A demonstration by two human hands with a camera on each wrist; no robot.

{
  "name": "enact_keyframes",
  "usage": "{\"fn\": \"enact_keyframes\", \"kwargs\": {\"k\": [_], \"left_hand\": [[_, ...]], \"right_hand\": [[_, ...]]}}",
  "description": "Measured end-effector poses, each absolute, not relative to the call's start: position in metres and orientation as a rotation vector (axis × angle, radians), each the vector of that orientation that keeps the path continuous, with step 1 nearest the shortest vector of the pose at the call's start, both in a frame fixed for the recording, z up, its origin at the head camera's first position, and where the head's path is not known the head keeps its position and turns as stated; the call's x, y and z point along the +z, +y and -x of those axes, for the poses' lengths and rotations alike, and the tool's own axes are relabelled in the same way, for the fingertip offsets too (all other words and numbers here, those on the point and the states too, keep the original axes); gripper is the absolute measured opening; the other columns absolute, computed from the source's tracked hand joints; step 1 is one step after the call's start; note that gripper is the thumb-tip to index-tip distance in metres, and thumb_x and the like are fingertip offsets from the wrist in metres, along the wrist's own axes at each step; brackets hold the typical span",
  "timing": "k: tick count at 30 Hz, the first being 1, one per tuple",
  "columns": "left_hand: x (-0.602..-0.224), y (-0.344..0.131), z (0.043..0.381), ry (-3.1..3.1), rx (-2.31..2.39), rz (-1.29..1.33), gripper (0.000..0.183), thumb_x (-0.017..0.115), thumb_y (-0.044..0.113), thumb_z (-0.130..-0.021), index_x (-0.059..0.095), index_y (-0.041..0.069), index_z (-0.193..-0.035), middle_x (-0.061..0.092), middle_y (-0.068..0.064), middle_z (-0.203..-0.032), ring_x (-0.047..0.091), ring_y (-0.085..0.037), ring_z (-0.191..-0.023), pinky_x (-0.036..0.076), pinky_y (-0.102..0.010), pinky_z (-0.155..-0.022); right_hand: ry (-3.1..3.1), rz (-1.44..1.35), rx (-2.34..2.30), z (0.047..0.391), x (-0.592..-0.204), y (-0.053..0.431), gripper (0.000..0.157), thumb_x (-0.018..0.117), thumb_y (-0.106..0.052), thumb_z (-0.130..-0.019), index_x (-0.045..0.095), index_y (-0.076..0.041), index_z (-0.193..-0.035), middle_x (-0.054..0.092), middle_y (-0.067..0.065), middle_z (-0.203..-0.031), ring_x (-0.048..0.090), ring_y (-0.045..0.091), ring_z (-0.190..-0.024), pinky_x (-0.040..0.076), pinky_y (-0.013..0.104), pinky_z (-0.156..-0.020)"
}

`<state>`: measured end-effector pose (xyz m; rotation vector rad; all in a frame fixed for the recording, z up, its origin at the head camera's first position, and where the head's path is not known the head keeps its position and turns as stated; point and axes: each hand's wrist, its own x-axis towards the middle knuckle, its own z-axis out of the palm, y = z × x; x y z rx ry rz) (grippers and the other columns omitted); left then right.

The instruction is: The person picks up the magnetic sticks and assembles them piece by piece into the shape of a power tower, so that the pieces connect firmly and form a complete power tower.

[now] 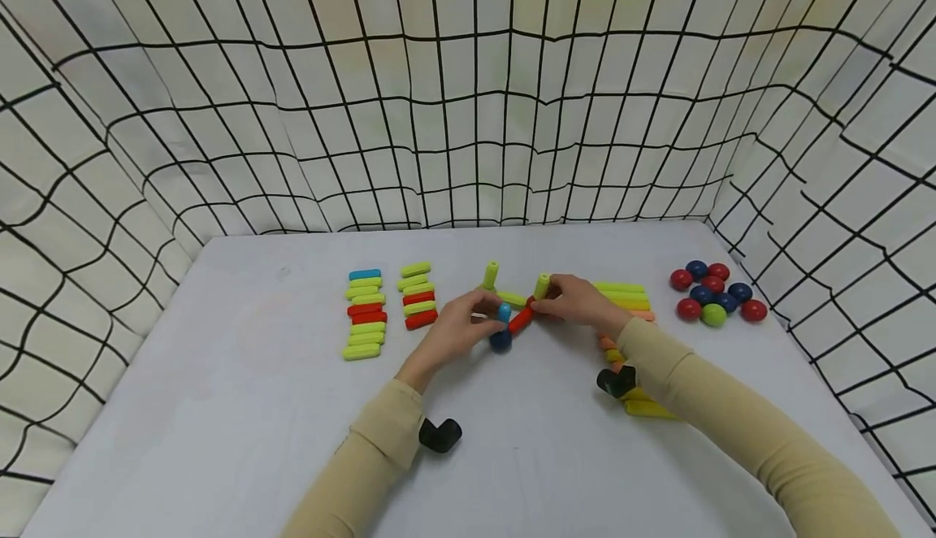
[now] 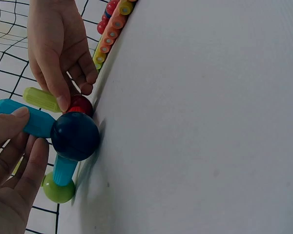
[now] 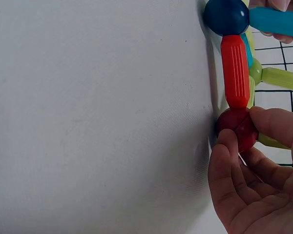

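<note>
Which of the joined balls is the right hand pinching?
The right hand pinches the red ball at one end of the red stick; the dark blue ball sits at its other end, the green ball further back.

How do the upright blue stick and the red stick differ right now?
Pose: the upright blue stick stands on the dark blue ball, while the red stick lies low. Ends: the blue one's top is free; the red one runs from that ball to the red ball. Hold: the left hand pinches the blue one; neither hand grips the red one. Shared: both meet the dark blue ball.
</note>
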<state>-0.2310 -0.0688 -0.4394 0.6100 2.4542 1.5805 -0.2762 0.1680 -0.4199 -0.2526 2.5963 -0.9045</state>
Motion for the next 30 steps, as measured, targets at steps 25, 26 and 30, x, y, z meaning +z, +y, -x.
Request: {"fn": "enact_keyframes", "kwargs": {"k": [25, 26, 30], "left_hand": [[-0.442, -0.070, 0.231, 2.389, 1.555, -0.678, 0.022, 0.063, 0.005, -0.093, 0.060, 0.008, -0.115, 0.062, -0.003, -0.109, 0.058, -0.018, -0.105, 0.050, -0.033, -0.095], [-0.442, -0.071, 0.232, 2.413, 1.578, -0.627, 0.021, 0.062, 0.004, -0.093, 0.060, 0.008, -0.113, 0.062, -0.003, -0.107, 0.058, -0.018, -0.103, 0.050, -0.034, -0.094], [-0.446, -0.072, 0.240, 2.556, 1.685, -0.385, 0.021, 0.060, 0.008, -0.093, 0.057, 0.006, -0.113, 0.058, -0.008, -0.106, 0.054, -0.022, -0.100, 0.051, -0.035, -0.088]], "right_hand": [[2.595, 0.284, -0.895, 0.280, -0.419, 0.168, 0.033, 0.065, -0.030, -0.094, 0.061, -0.003, -0.113, 0.062, 0.010, -0.104, 0.056, 0.020, -0.084, 0.047, 0.029, -0.073], [2.592, 0.283, -0.892, 0.280, -0.419, 0.167, 0.034, 0.065, -0.030, -0.094, 0.060, -0.003, -0.114, 0.062, 0.010, -0.106, 0.056, 0.020, -0.085, 0.048, 0.029, -0.074], [2.593, 0.285, -0.871, 0.281, -0.419, 0.165, 0.036, 0.065, -0.030, -0.094, 0.060, -0.003, -0.117, 0.061, 0.011, -0.112, 0.055, 0.022, -0.090, 0.048, 0.030, -0.078]]}}
